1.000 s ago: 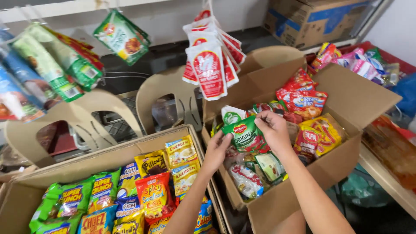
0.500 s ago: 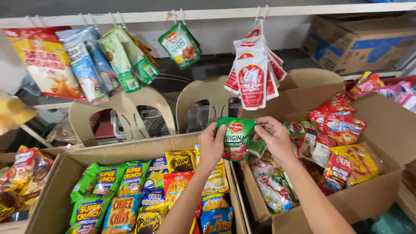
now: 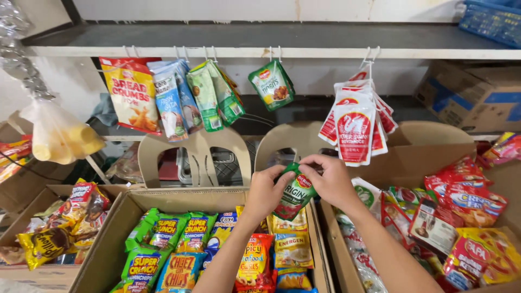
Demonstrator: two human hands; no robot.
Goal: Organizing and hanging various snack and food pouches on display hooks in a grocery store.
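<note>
Head view: both hands hold a green sauce pouch (image 3: pixel 293 193) up in front of the two beige chair backs (image 3: pixel 198 154). Left hand (image 3: pixel 264 192) pinches the pouch's left edge with closed fingers; right hand (image 3: pixel 325 182) curls over its top corner, fingers closed on it. Below the pouch stands an open cardboard box (image 3: pixel 163 198) of snack packets, and to the right of the pouch a second box (image 3: pixel 429 152) of mixed sachets. Above the pouch, a shelf rail (image 3: pixel 271 52) carries hooks hung with packets, among them red-and-white sachets (image 3: pixel 355 125). Judging from this, the pouch is out of its box but hangs on no hook yet.
</note>
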